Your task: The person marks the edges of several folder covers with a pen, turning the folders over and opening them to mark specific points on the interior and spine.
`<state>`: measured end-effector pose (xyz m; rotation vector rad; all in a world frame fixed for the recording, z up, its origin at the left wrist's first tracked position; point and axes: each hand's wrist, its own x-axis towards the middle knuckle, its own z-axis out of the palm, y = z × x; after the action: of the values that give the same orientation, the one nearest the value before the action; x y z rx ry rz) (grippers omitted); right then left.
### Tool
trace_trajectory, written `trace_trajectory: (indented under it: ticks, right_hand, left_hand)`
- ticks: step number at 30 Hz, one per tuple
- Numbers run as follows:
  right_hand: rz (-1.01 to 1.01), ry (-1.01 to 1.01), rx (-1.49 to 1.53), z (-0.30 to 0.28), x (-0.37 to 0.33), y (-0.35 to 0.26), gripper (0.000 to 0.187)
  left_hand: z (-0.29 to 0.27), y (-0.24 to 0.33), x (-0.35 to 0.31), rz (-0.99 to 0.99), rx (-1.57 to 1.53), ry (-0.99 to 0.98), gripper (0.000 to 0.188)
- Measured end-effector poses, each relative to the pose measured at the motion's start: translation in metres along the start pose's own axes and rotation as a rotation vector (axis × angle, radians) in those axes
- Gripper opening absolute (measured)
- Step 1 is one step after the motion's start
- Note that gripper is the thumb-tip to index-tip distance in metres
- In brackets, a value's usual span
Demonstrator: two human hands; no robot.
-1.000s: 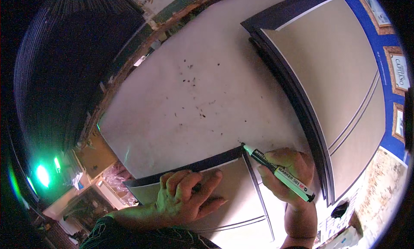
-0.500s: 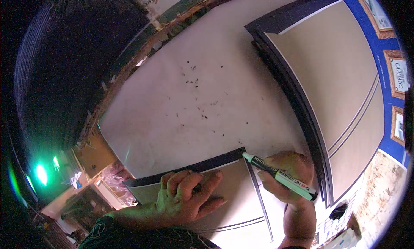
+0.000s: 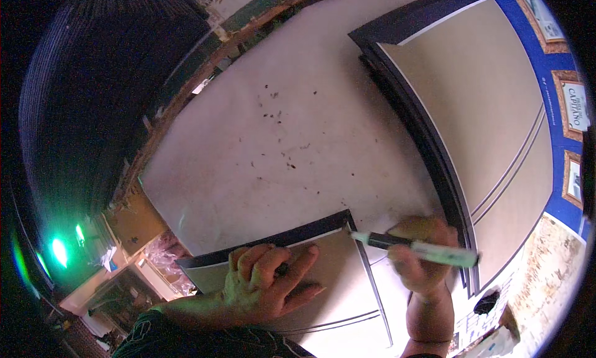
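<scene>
At the lower middle, a beige panel (image 3: 335, 268) with a black upper border and dark lines lies on the pale table (image 3: 205, 196). My left hand (image 3: 267, 277) rests on it with its fingers apart, near the black border. My right hand (image 3: 425, 255), just beyond the panel's right edge, is closed around a whitish marker pen (image 3: 444, 254) with a dark band. The pen's tip points left, close to the panel's upper right corner; whether it touches cannot be made out. The pen is smeared by motion.
A stack of larger beige panels (image 3: 478, 116) with black edges fills the table's right side. Dark specks (image 3: 279, 122) dot the tabletop. Framed pictures (image 3: 571, 103) edge the blue area at far right. Clear plastic (image 3: 164, 259) and a green light (image 3: 60, 252) are at left.
My right hand and the marker have shifted slightly right, and the pen's tip has come down a little from the top of the corner. My left hand stays in place.
</scene>
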<state>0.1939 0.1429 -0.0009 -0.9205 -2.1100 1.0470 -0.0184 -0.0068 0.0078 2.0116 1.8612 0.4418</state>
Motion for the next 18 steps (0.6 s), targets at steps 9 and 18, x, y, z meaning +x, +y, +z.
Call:
trace_trajectory:
  ticks: [9,18]
  right_hand:
    - [0.012,-0.016,0.024,0.006,0.004,0.001,0.036]
    - [-0.001,-0.108,-0.037,0.008,0.012,-0.001,0.027]
  left_hand:
    - [0.0,0.001,0.003,0.002,0.032,-0.019,0.059]
    - [0.0,0.001,-0.001,-0.02,-0.007,-0.059,0.057]
